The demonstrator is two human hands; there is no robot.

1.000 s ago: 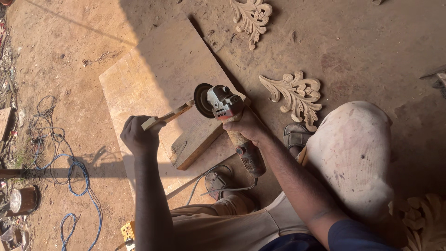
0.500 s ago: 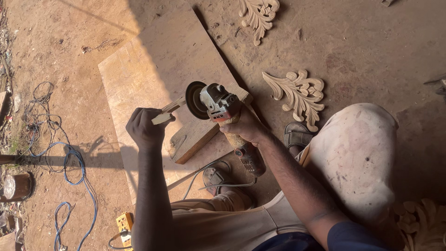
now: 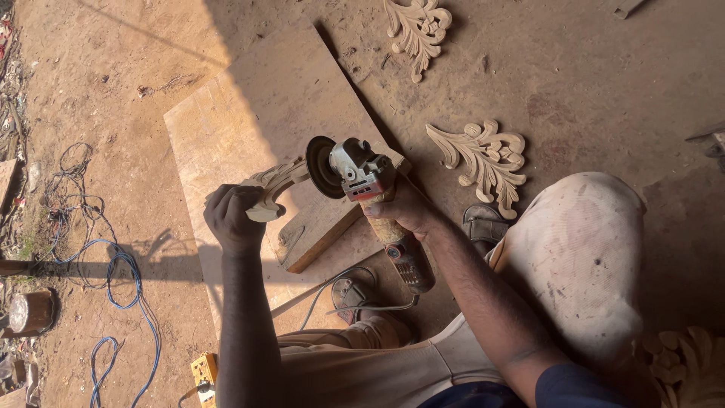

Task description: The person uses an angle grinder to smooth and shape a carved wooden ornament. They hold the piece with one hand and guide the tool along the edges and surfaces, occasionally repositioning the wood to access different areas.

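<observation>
While disc meets carving, board edge near.

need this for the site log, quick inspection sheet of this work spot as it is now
surface: dusty earth floor with a flat wooden board on it
job's things: angle grinder with its disc at a small carved wood piece
clutter: carved leaf ornaments, a wood block
grippers: left hand holds the carved piece; right hand grips the grinder
cables: blue cable, yellow socket box
surroundings: nothing seen
</observation>
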